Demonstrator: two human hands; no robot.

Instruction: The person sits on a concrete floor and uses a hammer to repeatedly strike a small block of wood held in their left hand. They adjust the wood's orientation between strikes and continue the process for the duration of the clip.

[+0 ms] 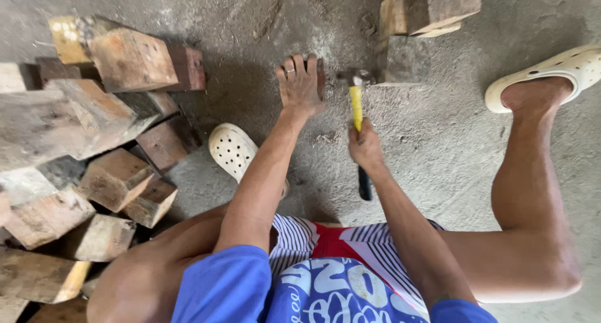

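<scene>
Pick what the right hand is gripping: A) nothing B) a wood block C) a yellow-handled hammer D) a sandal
C: the right hand is closed around the yellow-and-black handle of a hammer, whose head is down near the concrete floor beside the left hand.

No packages, labels, signs or screens in view. Nearest thing to print: white lettering on blue fabric of person's shirt, bottom centre of frame (garment print, not label). Wooden blocks, floor and tool carry no stickers or tags.
</scene>
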